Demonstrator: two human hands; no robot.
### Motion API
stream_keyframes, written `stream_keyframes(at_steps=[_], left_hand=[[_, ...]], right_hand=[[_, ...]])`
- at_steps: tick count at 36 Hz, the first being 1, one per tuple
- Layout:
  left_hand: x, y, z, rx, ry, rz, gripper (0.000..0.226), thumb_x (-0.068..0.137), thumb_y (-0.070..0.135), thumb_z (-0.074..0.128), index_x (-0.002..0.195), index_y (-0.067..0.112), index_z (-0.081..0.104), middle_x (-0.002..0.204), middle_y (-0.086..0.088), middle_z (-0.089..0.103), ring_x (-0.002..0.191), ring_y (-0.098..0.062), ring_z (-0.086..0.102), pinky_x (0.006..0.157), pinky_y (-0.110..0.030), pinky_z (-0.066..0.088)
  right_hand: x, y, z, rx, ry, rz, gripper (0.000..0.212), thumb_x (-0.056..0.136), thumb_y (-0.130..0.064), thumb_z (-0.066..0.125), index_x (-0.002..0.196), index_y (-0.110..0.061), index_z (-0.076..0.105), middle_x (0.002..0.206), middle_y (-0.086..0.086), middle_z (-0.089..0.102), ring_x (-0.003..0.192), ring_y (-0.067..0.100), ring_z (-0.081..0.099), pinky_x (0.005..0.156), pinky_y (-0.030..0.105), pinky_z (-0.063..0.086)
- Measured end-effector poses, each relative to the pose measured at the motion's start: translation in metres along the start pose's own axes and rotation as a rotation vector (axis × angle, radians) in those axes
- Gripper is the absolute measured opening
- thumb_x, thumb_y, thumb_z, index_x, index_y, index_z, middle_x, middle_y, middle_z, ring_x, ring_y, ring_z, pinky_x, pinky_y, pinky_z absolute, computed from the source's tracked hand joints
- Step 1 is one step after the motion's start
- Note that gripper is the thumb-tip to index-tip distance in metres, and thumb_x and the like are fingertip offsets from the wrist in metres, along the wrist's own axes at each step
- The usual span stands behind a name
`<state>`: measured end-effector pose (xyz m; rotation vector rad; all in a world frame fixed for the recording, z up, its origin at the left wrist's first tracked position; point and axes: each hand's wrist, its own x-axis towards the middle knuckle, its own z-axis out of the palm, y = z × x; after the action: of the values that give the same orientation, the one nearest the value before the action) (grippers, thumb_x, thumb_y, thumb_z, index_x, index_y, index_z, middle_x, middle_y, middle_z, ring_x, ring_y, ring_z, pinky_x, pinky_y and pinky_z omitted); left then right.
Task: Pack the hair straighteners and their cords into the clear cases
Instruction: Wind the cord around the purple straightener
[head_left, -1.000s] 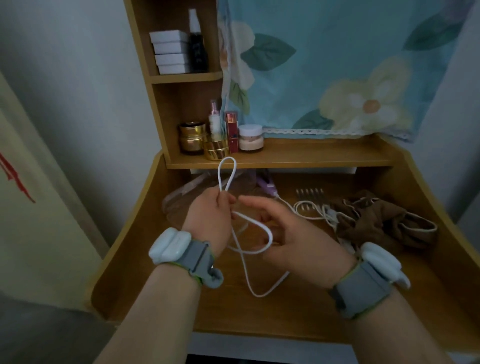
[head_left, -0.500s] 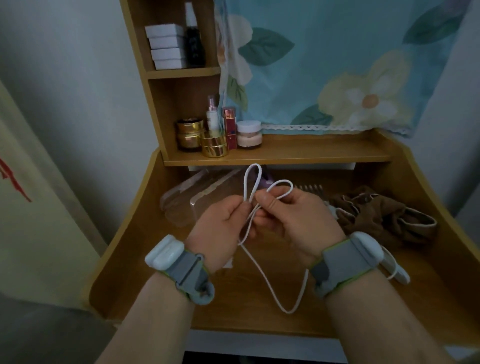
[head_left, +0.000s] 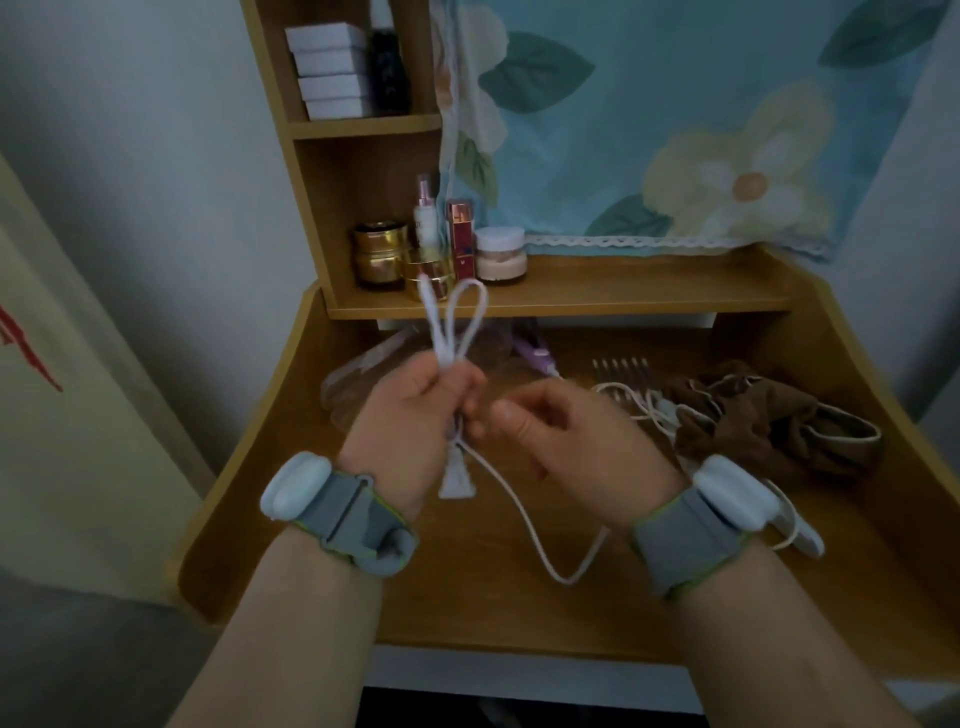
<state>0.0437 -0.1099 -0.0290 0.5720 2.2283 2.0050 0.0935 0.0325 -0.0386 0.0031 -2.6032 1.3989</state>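
My left hand (head_left: 410, 415) grips a folded white cord (head_left: 524, 514) above the desk; two loops stick up from the fist and the plug hangs below it. Beside it, my right hand (head_left: 566, 441) is blurred, fingers loosely curled, and whether it holds the cord I cannot tell. The cord sags in a low loop towards my right wrist. A purple hair straightener (head_left: 535, 353) lies behind my hands. Clear cases (head_left: 363, 369) lie at the back left, partly hidden by my left hand. A second white cord (head_left: 639, 400) is bunched at the right.
A brown cloth (head_left: 769, 421) is heaped at the right of the wooden desk (head_left: 467, 613). A comb (head_left: 621, 366) lies near it. Cosmetic jars (head_left: 384, 254) and bottles stand on the shelf behind. A floral curtain (head_left: 675, 119) hangs above. A white object lies by my right wrist.
The right hand brought a second loop of cord to the left hand, then drew back to the right. The left hand now holds two upright loops, and the plug hangs below it.
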Motion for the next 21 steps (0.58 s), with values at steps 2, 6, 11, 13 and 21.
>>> stream_keyframes(at_steps=[2, 6, 11, 13, 21], left_hand=[[0.005, 0.005, -0.006, -0.184, 0.106, 0.002, 0.022, 0.099, 0.014, 0.042, 0.084, 0.010, 0.057, 0.062, -0.001, 0.050, 0.053, -0.013, 0.049, 0.058, -0.029, 0.053], [0.011, 0.013, -0.018, -0.362, 0.198, 0.047, 0.024, 0.101, 0.012, 0.038, 0.085, 0.006, 0.055, 0.058, 0.001, 0.048, 0.045, -0.009, 0.044, 0.055, -0.027, 0.056], [0.010, 0.013, -0.027, -0.228, 0.219, 0.054, 0.023, 0.101, 0.015, 0.040, 0.086, 0.008, 0.057, 0.060, 0.002, 0.048, 0.046, -0.008, 0.041, 0.049, -0.023, 0.050], [0.009, 0.010, -0.027, -0.124, 0.199, 0.041, 0.023, 0.100, 0.014, 0.040, 0.086, 0.009, 0.058, 0.062, 0.002, 0.049, 0.048, -0.009, 0.042, 0.051, -0.024, 0.050], [0.005, 0.001, -0.017, 0.271, -0.029, -0.053, 0.023, 0.098, 0.014, 0.044, 0.087, 0.006, 0.062, 0.072, 0.000, 0.067, 0.057, -0.005, 0.059, 0.056, -0.017, 0.050]], right_hand=[[-0.007, -0.001, 0.003, -0.028, -0.153, 0.033, 0.040, 0.078, -0.050, 0.065, 0.111, -0.028, 0.060, 0.098, -0.013, 0.063, 0.088, -0.001, 0.059, 0.080, 0.021, 0.050], [-0.014, -0.004, 0.007, -0.236, -0.335, 0.019, 0.025, 0.076, -0.045, 0.072, 0.098, -0.036, 0.064, 0.083, -0.018, 0.059, 0.076, -0.005, 0.055, 0.067, 0.012, 0.042], [-0.007, -0.002, 0.002, -0.464, -0.123, 0.037, 0.016, 0.079, -0.047, 0.069, 0.089, -0.036, 0.063, 0.089, -0.016, 0.052, 0.078, 0.000, 0.051, 0.062, 0.015, 0.039], [-0.006, -0.001, -0.001, -0.517, -0.035, 0.009, 0.013, 0.081, -0.046, 0.067, 0.082, -0.034, 0.062, 0.079, -0.016, 0.043, 0.067, 0.000, 0.044, 0.054, 0.013, 0.030], [-0.008, -0.005, -0.010, -0.551, 0.200, -0.085, 0.017, 0.092, -0.037, 0.053, 0.109, -0.038, 0.055, 0.112, -0.013, 0.037, 0.088, 0.001, 0.045, 0.068, 0.011, 0.033]])
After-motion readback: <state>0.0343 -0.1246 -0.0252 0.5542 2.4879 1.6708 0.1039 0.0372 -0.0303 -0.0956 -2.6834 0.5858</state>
